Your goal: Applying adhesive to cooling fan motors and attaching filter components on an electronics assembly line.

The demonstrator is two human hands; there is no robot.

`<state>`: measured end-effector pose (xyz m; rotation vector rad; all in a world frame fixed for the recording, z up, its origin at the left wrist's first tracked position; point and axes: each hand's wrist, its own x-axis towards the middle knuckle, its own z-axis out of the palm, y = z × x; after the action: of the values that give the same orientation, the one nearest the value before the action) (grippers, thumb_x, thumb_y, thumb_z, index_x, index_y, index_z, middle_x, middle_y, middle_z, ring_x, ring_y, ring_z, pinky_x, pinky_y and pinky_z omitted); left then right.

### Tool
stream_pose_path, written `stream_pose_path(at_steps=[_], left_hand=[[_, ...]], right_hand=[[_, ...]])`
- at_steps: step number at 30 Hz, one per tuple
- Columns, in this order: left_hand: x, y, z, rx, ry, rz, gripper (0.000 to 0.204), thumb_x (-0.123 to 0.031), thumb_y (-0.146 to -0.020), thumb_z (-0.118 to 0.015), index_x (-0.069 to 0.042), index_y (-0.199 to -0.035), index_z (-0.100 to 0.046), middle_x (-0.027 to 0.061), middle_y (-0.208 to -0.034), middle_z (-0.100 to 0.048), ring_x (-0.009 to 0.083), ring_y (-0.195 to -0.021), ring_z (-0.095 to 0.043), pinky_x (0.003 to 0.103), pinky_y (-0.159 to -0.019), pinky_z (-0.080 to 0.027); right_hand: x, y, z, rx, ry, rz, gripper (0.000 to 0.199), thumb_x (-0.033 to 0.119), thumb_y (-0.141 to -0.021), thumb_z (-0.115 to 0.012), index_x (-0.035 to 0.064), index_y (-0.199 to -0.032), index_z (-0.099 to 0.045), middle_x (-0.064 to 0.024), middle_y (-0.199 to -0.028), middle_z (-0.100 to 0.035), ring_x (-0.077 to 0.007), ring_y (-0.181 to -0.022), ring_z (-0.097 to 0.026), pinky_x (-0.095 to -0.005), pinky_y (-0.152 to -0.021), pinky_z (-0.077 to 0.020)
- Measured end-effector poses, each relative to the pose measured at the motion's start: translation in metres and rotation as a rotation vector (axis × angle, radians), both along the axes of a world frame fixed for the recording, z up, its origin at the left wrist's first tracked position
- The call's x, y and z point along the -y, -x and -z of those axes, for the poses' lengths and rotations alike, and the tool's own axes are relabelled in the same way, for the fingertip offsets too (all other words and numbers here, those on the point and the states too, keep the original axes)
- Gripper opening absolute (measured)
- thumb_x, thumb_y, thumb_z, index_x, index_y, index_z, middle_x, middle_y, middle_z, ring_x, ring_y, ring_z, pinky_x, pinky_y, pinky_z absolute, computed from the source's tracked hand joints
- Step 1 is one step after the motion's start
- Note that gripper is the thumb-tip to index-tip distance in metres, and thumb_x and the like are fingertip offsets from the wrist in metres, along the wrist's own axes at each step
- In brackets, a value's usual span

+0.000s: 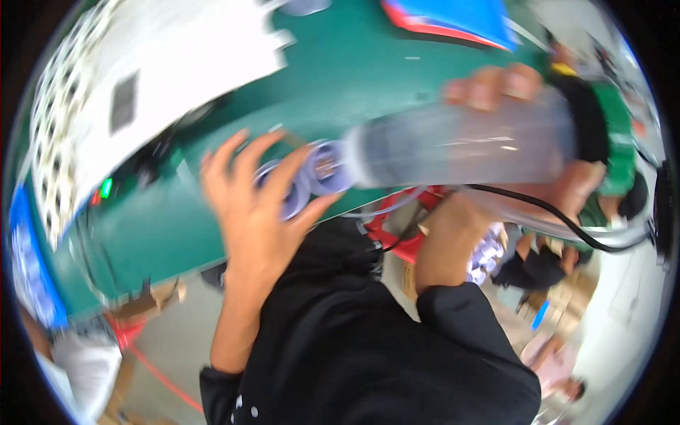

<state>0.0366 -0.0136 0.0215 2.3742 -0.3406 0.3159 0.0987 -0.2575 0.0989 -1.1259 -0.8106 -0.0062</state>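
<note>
1. Nearest, at 6 o'clock, the person's black sleeves [368, 340] fill the lower middle and cover the floor and boxes below the bench edge.
2. The left hand [258, 205] rises at about 9 o'clock from centre, fingers spread open, palm against two small round clear caps [312, 173]; whether it grips them cannot be told through the blur.
3. The right hand [538, 142], toward 2 o'clock, is closed around a long clear plastic tube [460, 145] lying crosswise, its left end just beside the caps.
4. A black cable [567, 227] curves below the tube at 3 o'clock.
5. Farther off, the green bench top [354, 71] carries a white sheet [177, 64] at 11 o'clock and a blue-and-red item [453, 18], cut off at 12 o'clock.
6. Other people at 3 to 4 o'clock are smeared and hard to make out.
</note>
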Motion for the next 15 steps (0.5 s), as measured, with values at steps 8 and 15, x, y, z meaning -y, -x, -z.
stream_pose_path(at_steps=[8, 15], left_hand=[[0.015, -0.002, -0.006, -0.014, -0.048, 0.06, 0.055, -0.012, -0.064, -0.086, -0.005, -0.115, -0.066, 0.0096, -0.13, -0.056, 0.0374, -0.131, -0.038, 0.051, -0.108, -0.031], [0.005, 0.006, 0.007, 0.049, -0.049, 0.051, 0.052, -0.013, -0.068, -0.081, -0.007, -0.118, -0.065, 0.0092, -0.13, -0.056, 0.0372, -0.132, -0.037, 0.053, -0.108, -0.03]], right_hand=[[0.009, -0.001, -0.061, 0.131, -0.106, 0.893, 0.021, 0.011, -0.077, -0.08, -0.0006, -0.085, -0.066, -0.0031, -0.074, -0.065, -0.0111, -0.063, -0.06, -0.0243, -0.058, -0.0481], [0.024, 0.01, -0.076, 0.078, 0.152, 1.003, 0.062, 0.01, -0.069, -0.086, 0.0012, -0.12, -0.052, -0.0055, -0.104, -0.063, -0.014, -0.097, -0.061, -0.0311, -0.09, -0.0493]])
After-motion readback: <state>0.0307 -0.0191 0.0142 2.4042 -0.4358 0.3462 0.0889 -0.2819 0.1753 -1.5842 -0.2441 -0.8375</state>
